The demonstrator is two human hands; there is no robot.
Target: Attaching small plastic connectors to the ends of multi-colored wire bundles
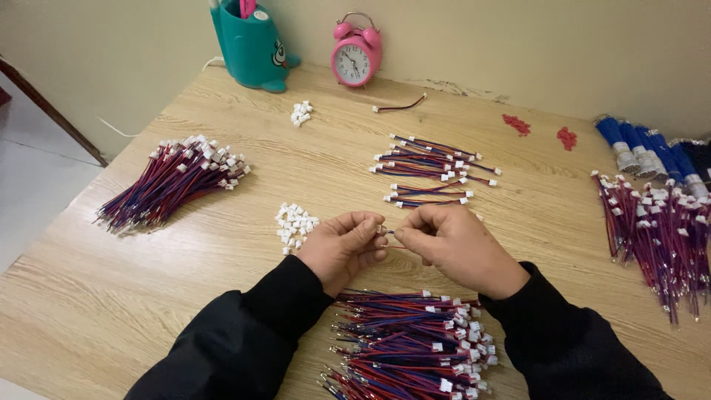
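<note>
My left hand (342, 244) and my right hand (455, 248) meet over the middle of the wooden table (111, 296). Between their fingertips they pinch a small white plug (382, 229) and the end of a thin red and blue wire (396, 238). Both wrists are in black sleeves. Just left of my left hand lies a small heap of loose white plugs (295, 222). Below my hands sits a big bundle of red and blue wires (407, 341) with white plugs on one end.
More wire bundles lie at the left (167, 181), beyond my hands (433, 167) and at the right edge (659, 230). Blue wire rolls (644, 148), red bits (516, 124), a few white plugs (301, 112), a pink alarm clock (356, 52) and a teal holder (250, 44) stand at the back.
</note>
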